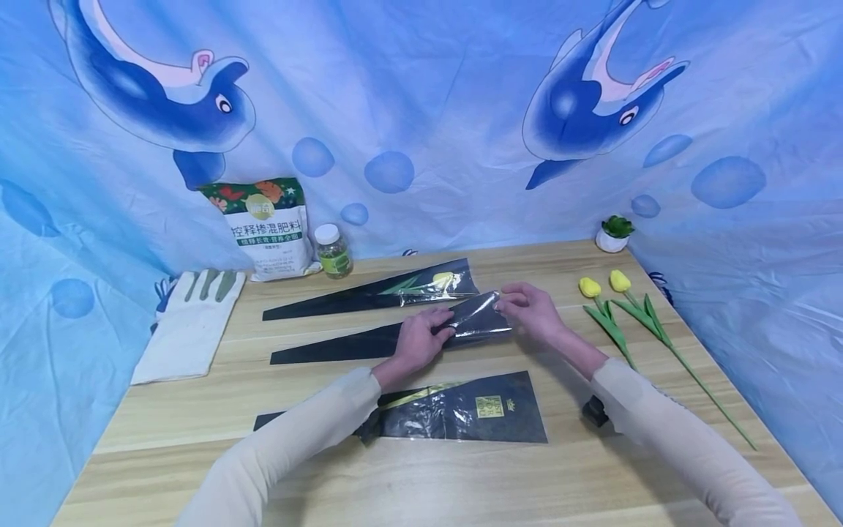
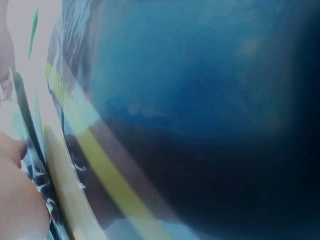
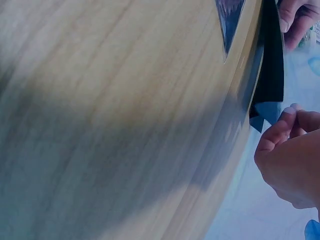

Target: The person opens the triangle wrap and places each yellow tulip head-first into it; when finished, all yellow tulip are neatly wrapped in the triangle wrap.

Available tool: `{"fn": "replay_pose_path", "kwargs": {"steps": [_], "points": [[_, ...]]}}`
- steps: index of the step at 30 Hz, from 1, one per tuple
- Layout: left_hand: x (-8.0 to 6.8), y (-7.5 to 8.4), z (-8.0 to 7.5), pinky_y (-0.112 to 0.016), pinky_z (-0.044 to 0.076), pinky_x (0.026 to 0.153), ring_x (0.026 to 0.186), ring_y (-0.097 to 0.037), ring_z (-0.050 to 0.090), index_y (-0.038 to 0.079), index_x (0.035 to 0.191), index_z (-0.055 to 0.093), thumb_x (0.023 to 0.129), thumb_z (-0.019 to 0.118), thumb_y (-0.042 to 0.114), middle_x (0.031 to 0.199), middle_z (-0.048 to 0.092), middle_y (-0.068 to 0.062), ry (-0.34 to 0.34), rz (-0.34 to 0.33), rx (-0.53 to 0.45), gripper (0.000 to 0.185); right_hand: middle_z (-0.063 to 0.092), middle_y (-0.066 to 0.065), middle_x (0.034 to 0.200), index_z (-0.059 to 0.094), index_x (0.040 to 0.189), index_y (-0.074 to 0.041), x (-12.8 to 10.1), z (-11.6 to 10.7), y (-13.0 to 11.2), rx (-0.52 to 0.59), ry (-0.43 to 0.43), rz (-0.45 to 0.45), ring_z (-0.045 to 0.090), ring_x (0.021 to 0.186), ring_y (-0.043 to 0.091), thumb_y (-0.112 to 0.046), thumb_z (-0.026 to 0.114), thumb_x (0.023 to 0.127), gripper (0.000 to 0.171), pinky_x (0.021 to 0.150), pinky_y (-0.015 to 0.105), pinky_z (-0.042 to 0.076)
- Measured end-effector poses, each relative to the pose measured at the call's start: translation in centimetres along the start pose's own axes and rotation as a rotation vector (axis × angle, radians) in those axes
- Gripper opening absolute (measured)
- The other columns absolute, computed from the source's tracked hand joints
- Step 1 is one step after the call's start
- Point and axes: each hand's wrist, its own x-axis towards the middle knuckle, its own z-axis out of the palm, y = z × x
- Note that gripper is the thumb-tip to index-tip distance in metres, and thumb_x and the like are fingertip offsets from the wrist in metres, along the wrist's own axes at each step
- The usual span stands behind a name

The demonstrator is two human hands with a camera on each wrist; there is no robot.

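A black flower sleeve (image 1: pixel 358 345) with a shiny clear front lies in the middle of the table, its wide end raised. My left hand (image 1: pixel 421 338) grips it partway along, thumb and fingers at its edge. At the wide end, my right hand (image 1: pixel 532 313) pinches the sleeve's upper corner between thumb and fingertips. Behind it lies another sleeve (image 1: pixel 342 301) with a yellow tulip (image 1: pixel 443 280) showing inside. Nearer me is a flat sleeve (image 1: pixel 454 417) with a gold label, partly hidden by my left forearm. The left wrist view is mostly blurred dark film.
Two yellow tulips (image 1: pixel 619 280) with long stems lie at the right. White gloves (image 1: pixel 184 329) lie at the left. A fertilizer bag (image 1: pixel 270 241), a white-capped jar (image 1: pixel 334 252) and a small potted plant (image 1: pixel 614 234) stand along the back, before a blue curtain (image 1: pixel 428 88).
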Motion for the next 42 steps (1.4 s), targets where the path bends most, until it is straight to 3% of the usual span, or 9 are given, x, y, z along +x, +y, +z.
{"fn": "replay_pose_path", "kwargs": {"steps": [6,11,17,22,25,30,33,42], "points": [[0.0,0.1,0.2,-0.05,0.048,0.1,0.112,-0.034,0.065,0.006,0.116,0.075,0.088,0.078,0.016,0.122,0.067,-0.019,0.012,-0.008,0.008,0.03,0.065,0.02,0.125,0.045,0.141,0.002,-0.1,-0.1,0.0,-0.009,-0.001,-0.013,0.064,0.106,0.037,-0.013,0.065,0.098,0.05,0.075,0.041,0.059],[0.0,0.1,0.4,-0.048,0.049,0.1,0.11,-0.03,0.067,0.007,0.113,0.076,0.087,0.079,0.015,0.117,0.069,-0.016,0.036,-0.012,-0.002,0.027,0.064,0.02,0.125,0.042,0.143,0.003,-0.3,-0.1,-0.2,0.014,0.0,-0.009,0.065,0.096,0.04,-0.011,0.064,0.098,0.052,0.072,0.041,0.06],[0.1,0.0,0.5,-0.044,0.052,0.096,0.106,-0.027,0.069,0.008,0.108,0.078,0.087,0.079,0.015,0.11,0.072,-0.013,0.058,-0.007,-0.014,0.023,0.064,0.024,0.122,0.046,0.14,0.007,-0.4,-1.3,-0.3,-0.047,0.069,-0.036,0.064,0.104,0.038,-0.009,0.061,0.099,0.046,0.086,0.046,0.056],[0.1,0.1,0.7,-0.041,0.053,0.095,0.106,-0.027,0.069,0.008,0.108,0.078,0.087,0.079,0.016,0.11,0.072,-0.011,0.065,-0.037,-0.027,0.022,0.063,0.027,0.12,0.048,0.138,0.008,-0.9,-3.7,-0.2,-0.101,0.117,-0.048,0.062,0.107,0.041,-0.014,0.061,0.1,0.046,0.089,0.05,0.053],[0.2,0.1,0.7,-0.041,0.052,0.096,0.107,-0.028,0.068,0.008,0.108,0.078,0.087,0.079,0.016,0.11,0.072,-0.01,0.067,-0.042,-0.033,0.022,0.062,0.029,0.12,0.048,0.137,0.01,-1.8,-5.7,-0.1,-0.15,0.137,-0.058,0.063,0.104,0.038,-0.016,0.061,0.101,0.047,0.086,0.044,0.055],[0.2,0.1,0.4,-0.041,0.054,0.093,0.105,-0.028,0.069,0.007,0.106,0.079,0.086,0.08,0.013,0.108,0.073,-0.01,0.086,-0.042,-0.052,0.02,0.06,0.03,0.115,0.049,0.133,0.015,-3.3,-9.6,-0.2,-0.28,0.138,-0.051,0.064,0.088,0.017,-0.012,0.058,0.1,0.043,0.072,0.029,0.057],[0.2,0.1,0.2,-0.041,0.053,0.093,0.104,-0.028,0.069,0.007,0.104,0.079,0.085,0.08,0.012,0.108,0.073,-0.01,0.097,-0.062,-0.064,0.019,0.06,0.028,0.111,0.046,0.132,0.017,-4.0,-11.9,0.0,-0.319,0.111,-0.014,0.062,0.082,0.012,-0.01,0.056,0.099,0.044,0.067,0.029,0.058],[0.4,-0.3,0.3,-0.04,0.053,0.094,0.105,-0.027,0.069,0.008,0.103,0.079,0.086,0.08,0.012,0.107,0.073,-0.009,0.087,-0.062,-0.067,0.018,0.061,0.025,0.101,0.039,0.132,0.022,-6.3,-15.9,1.0,-0.358,-0.069,0.083,0.062,0.075,0.025,-0.002,0.054,0.098,0.045,0.063,0.041,0.058]]}}
